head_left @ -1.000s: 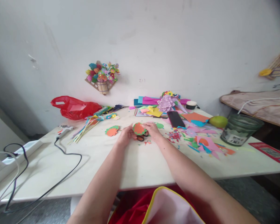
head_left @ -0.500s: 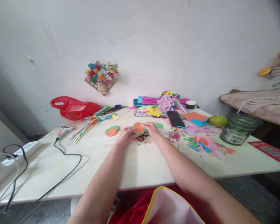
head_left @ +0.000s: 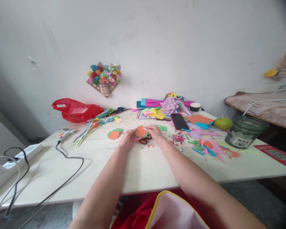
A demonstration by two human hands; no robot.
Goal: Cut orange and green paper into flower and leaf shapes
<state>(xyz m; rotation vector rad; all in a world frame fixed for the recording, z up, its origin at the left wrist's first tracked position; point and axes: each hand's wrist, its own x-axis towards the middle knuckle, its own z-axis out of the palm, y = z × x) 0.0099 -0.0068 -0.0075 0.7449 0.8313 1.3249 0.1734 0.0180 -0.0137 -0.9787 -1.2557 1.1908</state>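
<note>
Both hands meet over the middle of the white table (head_left: 138, 171), and between them they hold an orange paper flower with a green backing (head_left: 141, 131). The left hand (head_left: 127, 140) pinches its left edge with the fingertips, and the right hand (head_left: 155, 134) is closed on its right side, above the orange-handled scissors (head_left: 144, 140) that lie on the table just under the piece. To do this step well, I think the grip must be light and at the edges only, so the thin petals do not bend, and the two layers should be kept aligned while the fingers press or turn them. The piece looks round with a wavy outline, the orange layer in front and a green rim showing behind it; fine details are too small to tell. A similar orange and green cutout (head_left: 114, 134) lies near, to the left.
</note>
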